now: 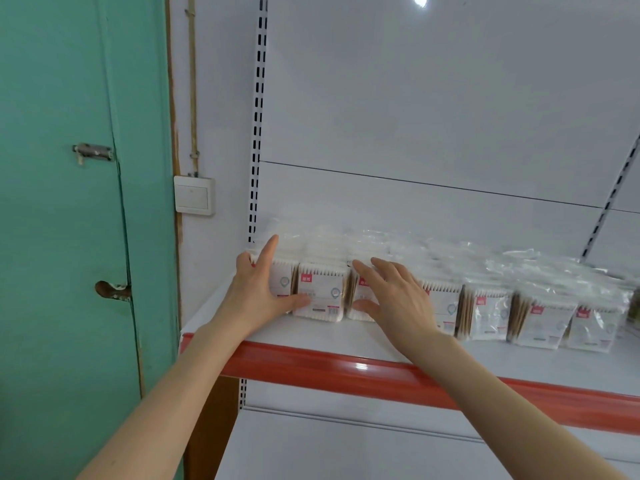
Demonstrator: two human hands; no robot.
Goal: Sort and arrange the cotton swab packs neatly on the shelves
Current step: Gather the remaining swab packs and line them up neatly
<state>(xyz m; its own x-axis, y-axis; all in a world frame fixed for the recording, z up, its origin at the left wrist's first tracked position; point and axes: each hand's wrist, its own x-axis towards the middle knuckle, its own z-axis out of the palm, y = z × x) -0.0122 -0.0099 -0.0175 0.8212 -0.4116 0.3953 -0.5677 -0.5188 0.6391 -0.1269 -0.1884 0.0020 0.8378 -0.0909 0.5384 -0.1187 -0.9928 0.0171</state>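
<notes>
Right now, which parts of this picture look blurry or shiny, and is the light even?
Head view: the right hand and the packs at the far right look smeared, while the left hand is sharper; a bright glare spot sits at the top, a smaller glint on the red shelf edge; lighting is soft, shadows faint.

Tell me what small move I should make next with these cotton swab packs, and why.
Probably slide the third pack under your right hand leftwards against the second pack, with your left hand bracing the end pack. Both hands lie flat on these packs, and a dark gap shows between second and third; the packs further right lean loosely.
</notes>
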